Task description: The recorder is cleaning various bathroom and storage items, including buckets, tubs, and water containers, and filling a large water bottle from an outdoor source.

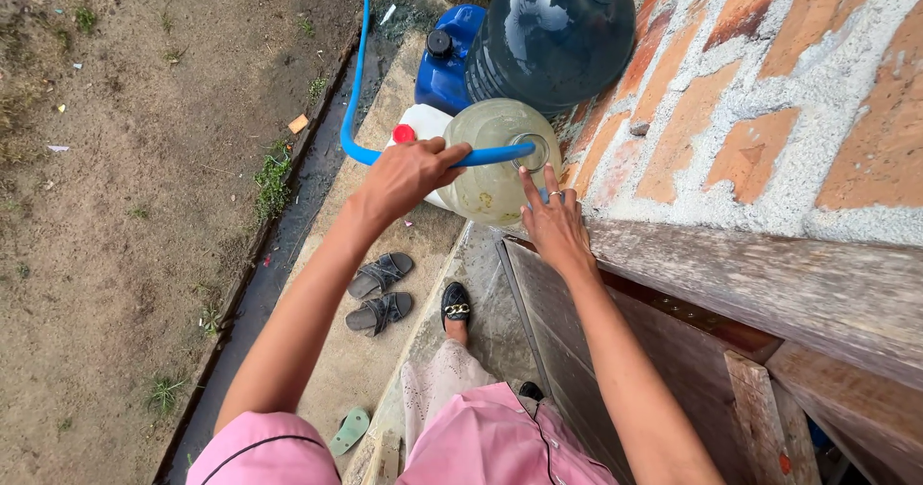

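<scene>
I see my left hand (409, 173) closed around one blue hose (358, 81), gripping it close to its end, with the arm stretched forward and the wrist bent a little down. The hose tip lies across the open mouth of one clear water bottle (490, 163), which stands against the brick wall (769, 91). My right hand (553, 221) is open, fingers spread and pressed flat on the bottle's side just beneath the mouth; it pinches nothing. That arm reaches out along the wooden door (692, 283) on my right.

Beyond the clear bottle I count three more containers: one white jug with a red cap (418, 124) touching it on the left, one blue jerrycan with a black cap (444, 67) behind that, and one large dark bottle (553, 33) next to the wall.

On the concrete step below lie two dark sandals (380, 293) side by side, and one green sandal (349, 430) nearer to me. One black shoe (456, 302) is on my foot
</scene>
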